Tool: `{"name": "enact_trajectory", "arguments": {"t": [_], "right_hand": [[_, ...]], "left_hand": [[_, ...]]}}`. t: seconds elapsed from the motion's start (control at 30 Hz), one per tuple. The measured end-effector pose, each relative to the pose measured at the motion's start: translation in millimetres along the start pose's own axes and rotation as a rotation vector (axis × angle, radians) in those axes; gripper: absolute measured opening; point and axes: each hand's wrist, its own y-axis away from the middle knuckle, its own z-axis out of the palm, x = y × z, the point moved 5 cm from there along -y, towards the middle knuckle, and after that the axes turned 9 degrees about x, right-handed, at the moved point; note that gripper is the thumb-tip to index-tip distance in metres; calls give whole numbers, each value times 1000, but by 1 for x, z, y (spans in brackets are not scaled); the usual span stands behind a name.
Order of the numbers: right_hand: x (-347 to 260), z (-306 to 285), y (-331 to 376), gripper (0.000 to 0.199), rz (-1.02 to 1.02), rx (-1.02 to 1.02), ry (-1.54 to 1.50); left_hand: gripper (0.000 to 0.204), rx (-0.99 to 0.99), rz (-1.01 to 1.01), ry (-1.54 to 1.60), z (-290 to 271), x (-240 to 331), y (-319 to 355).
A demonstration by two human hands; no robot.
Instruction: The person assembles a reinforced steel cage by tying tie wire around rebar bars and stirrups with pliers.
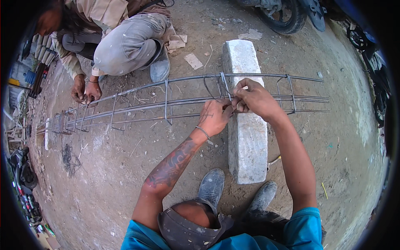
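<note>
A long rebar cage [141,88] of thin steel bars runs across the view, with square stirrups [167,100] spaced along it. Both my hands meet at one bent stirrup [225,83] above the white block. My left hand [213,117] is closed, its fingertips pinched at the bars where a loop of thin dark tie wire [206,86] runs into them. Reaching over from the right, my right hand [255,99] is closed too, thumb and fingers pressed together against the stirrup; whatever lies between them is hidden.
The long white block [249,146] supports the cage. A co-worker's hands [86,89] work at closely bunched stirrups [62,123] on the left. Loose wire [70,160] lies on the dirt ground. A motorcycle wheel [287,18] stands at the back.
</note>
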Motion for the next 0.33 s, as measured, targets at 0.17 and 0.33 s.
{"name": "enact_trajectory", "arguments": {"t": [0.17,0.33], "right_hand": [[24,-8,14,15,-581,370,342],[15,-5,-10,20,-635,375,642]], "left_hand": [[18,75,-72,16,3,-2,4],[19,110,-125,76,9,-12,7]]}}
